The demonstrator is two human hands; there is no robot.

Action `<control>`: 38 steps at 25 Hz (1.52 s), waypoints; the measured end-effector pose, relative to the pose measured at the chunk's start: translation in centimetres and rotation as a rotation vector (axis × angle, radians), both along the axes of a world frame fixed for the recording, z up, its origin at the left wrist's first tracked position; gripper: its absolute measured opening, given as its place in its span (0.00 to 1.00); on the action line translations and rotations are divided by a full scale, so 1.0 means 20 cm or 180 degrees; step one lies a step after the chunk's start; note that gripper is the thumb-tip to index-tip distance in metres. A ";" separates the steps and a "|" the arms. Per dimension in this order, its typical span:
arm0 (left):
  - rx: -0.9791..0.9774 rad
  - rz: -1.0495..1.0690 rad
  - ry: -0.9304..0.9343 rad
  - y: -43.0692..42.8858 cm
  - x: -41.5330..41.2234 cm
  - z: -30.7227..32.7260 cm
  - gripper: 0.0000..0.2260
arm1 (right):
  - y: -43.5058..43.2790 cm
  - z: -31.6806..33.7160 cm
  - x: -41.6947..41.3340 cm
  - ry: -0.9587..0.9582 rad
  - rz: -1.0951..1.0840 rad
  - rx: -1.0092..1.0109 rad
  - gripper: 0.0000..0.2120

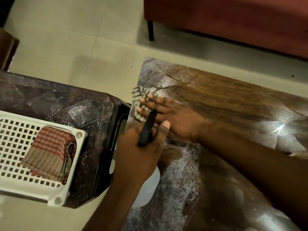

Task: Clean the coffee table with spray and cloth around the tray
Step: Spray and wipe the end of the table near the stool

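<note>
right hand (168, 117) flat, pressing striped cloth (139, 99) on coffee table (233, 100) corner; left hand (141, 147) gripping spray bottle (146, 189) at neck; cloth likely soft, limp; bottle likely light, slick.

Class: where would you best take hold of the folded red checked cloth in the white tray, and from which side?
Probably from above: pinch the folded red checked cloth at its thick rolled edge nearest the tray corner. It lies flat, and the raised rim blocks a sideways approach.
</note>
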State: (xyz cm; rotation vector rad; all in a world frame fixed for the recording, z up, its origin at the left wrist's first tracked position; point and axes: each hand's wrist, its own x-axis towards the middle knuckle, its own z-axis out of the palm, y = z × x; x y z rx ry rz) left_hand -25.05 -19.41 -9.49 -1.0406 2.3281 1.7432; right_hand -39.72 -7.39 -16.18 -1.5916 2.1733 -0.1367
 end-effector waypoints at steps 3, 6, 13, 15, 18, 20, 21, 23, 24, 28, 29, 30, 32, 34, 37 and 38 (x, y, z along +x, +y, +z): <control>0.0054 0.0060 0.0080 -0.03 0.02 -0.01 0.25 | 0.08 -0.01 -0.23 0.0204 -0.0427 0.0211 0.29; -0.0075 0.0046 0.0054 -0.05 0.03 -0.02 0.29 | -0.05 0.02 -0.28 0.0051 -0.2562 0.0019 0.29; 0.0073 0.0062 0.0098 -0.05 0.08 -0.03 0.29 | -0.20 0.06 -0.10 0.0032 0.0140 0.0014 0.29; 0.0083 0.0063 0.0096 -0.06 0.10 -0.04 0.27 | -0.24 0.03 -0.28 0.0224 -0.0634 0.0090 0.28; 0.0009 0.0011 0.0171 -0.06 0.15 -0.03 0.26 | -0.37 0.04 -0.43 0.0028 -0.1957 0.0085 0.30; -0.0023 0.0001 0.0103 -0.06 0.19 -0.03 0.28 | -0.43 0.05 -0.36 -0.0047 -0.1888 0.0006 0.29; 0.0001 0.0027 0.0038 -0.05 0.20 -0.03 0.29 | -0.40 0.05 -0.28 -0.0031 -0.1470 -0.0022 0.28; 0.0056 0.0106 -0.0058 -0.05 0.23 -0.03 0.31 | -0.25 0.06 -0.16 -0.0020 -0.0186 0.0032 0.28; 0.0087 0.0113 -0.0078 -0.05 0.24 -0.03 0.31 | -0.15 0.06 -0.14 0.0045 0.0285 0.0102 0.29; 0.0152 -0.0166 -0.0079 -0.04 0.31 -0.04 0.24 | 0.22 0.02 -0.27 0.0196 -0.1286 0.0168 0.29; 0.0107 -0.0250 -0.0090 -0.03 0.33 -0.05 0.22 | 0.27 0.01 -0.25 0.0150 -0.2137 -0.0020 0.29; 0.0069 -0.0305 -0.0096 -0.03 0.35 -0.05 0.21 | 0.27 0.00 -0.18 0.0134 -0.2860 -0.0168 0.29; -0.0004 -0.0391 -0.0079 0.00 0.40 -0.07 0.21 | 0.16 0.01 0.05 0.0112 -0.3401 -0.0245 0.29; -0.0051 -0.0501 -0.0018 0.04 0.45 -0.07 0.22 | 0.12 0.02 0.34 0.0021 -0.2444 -0.0200 0.29; -0.0047 -0.0617 -0.0087 0.07 0.53 -0.10 0.28 | 0.33 0.02 0.57 -0.0072 0.0040 -0.0134 0.28; 0.0006 -0.0597 -0.0155 0.08 0.56 -0.11 0.30 | 0.45 0.02 0.52 0.0015 0.0417 -0.0104 0.28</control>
